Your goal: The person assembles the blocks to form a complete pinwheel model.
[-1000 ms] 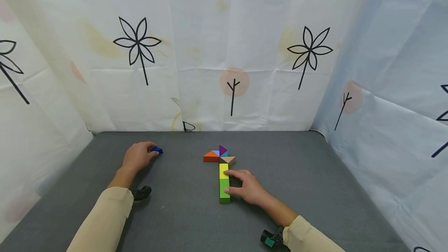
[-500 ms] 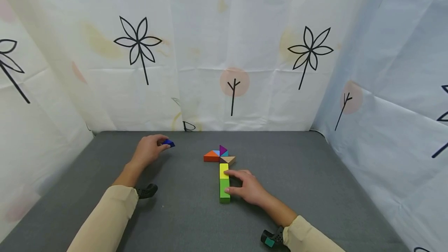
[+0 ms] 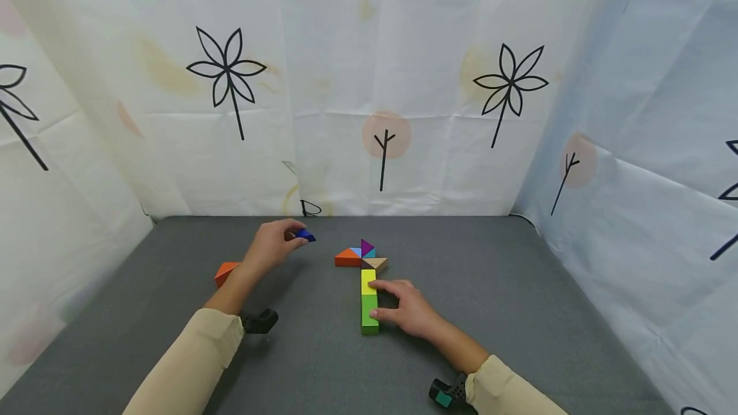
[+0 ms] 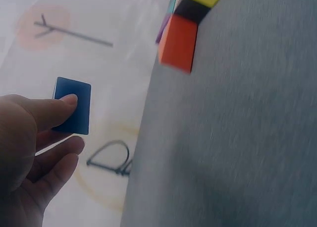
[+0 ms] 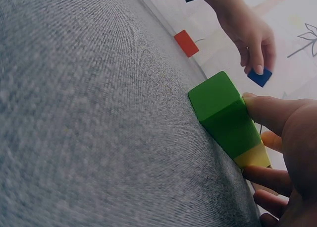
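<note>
Thumb and fingers of my left hand (image 3: 273,247) pinch a blue triangular block (image 3: 305,235), raised over the far left part of the table. In the left wrist view the thumb lies across the flat face of the blue block (image 4: 74,108). My right hand (image 3: 408,307) touches two blocks in a row: its index finger is at the yellow block (image 3: 367,280), its thumb at the green block (image 3: 369,319). Beyond them sit an orange triangle (image 3: 348,259), a purple triangle (image 3: 366,248), a tan triangle (image 3: 377,264) and small light-blue and teal pieces, close together.
A separate orange block (image 3: 225,271) lies on the left, partly hidden behind my left forearm. The grey tabletop (image 3: 490,287) ends at a white printed cloth (image 3: 438,165) at the back, with more cloth at both sides.
My left hand has carried the blue triangular block rightward and a little farther back. The separate orange block, hidden before, now shows beside the left forearm. My right hand has stayed in place.
</note>
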Available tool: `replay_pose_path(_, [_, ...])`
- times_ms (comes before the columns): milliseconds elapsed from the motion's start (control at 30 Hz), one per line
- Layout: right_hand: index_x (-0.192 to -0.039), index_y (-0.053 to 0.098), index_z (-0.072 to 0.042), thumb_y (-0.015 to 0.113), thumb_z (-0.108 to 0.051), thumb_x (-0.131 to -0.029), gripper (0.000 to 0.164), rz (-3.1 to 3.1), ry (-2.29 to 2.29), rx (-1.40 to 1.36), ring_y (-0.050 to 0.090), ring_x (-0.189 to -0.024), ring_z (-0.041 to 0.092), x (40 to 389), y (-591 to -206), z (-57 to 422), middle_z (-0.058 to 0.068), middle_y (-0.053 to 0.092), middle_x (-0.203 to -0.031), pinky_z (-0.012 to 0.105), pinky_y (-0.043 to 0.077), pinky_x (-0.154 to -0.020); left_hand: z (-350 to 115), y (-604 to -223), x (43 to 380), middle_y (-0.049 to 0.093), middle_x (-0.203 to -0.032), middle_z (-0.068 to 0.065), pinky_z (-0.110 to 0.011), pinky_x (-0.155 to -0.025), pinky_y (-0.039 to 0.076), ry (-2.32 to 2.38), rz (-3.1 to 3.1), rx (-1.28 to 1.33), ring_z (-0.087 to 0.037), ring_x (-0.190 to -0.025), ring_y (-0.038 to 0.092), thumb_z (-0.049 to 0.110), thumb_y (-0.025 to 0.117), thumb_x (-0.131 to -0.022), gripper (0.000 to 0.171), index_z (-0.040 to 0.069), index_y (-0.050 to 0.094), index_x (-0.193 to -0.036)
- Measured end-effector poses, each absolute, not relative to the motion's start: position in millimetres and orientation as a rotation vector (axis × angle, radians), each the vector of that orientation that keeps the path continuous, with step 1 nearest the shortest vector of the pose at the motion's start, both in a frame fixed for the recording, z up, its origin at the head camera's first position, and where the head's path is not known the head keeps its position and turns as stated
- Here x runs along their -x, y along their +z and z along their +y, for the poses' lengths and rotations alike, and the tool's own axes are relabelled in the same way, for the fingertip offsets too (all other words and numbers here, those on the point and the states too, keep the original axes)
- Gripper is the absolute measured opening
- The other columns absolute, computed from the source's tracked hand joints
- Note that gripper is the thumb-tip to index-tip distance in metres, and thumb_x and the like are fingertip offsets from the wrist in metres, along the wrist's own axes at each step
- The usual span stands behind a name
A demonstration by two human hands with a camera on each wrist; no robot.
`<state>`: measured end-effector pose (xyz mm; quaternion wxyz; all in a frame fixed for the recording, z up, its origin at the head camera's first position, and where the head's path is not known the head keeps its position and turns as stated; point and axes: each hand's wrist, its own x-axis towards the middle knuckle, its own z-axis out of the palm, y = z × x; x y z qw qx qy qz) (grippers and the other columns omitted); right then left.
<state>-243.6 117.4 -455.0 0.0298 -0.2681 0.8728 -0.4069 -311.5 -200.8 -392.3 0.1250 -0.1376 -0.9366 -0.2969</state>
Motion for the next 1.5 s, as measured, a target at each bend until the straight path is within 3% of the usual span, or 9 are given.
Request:
replay_pose_path(533, [-0.134,0.059,-0.016,0.075,-0.034,-0.086,0.054,2.697,-1.226,0.808,0.043,-0.123,0.035,243,-455,117,0.008,0.057,-0.134,0.063,0.032,-0.098,-147,-414,304,0.068,-0.089,-0.001,-0.032,-0.071,0.053,-0.85,-2.786,0.515,-0.013,-0.078,0.061,0.015,0.078,-0.084,0.024,0.007,0.072,-0.106])
replay_pose_path(1167, [-0.135,0.059,-0.016,0.074,-0.036,-0.087,0.054,2.709,-1.234,0.824,0.043,-0.124,0.034,244,-455,117,0.007,0.056,-0.135,0.063,0.03,-0.099,-122,-438,299,0.066,-0.089,0.002,-0.037,-0.077,0.053,-0.778,-2.918,0.486,-0.013,-0.08,0.059,0.017,0.079,-0.083,0.024,0.011,0.071,-0.105])
replay_pose_path(1500, [-0.134,0.059,-0.015,0.074,-0.035,-0.087,0.054,2.704,-1.243,0.821,0.043,-0.124,0.035,244,-454,117,0.007,0.057,-0.135,0.063,0.03,-0.099,-127,-440,295,0.06,-0.076,0.007,-0.032,-0.065,0.049,-0.777,-2.814,0.494,-0.011,-0.068,0.054,0.015,0.081,-0.081,0.015,0.016,0.068,-0.088])
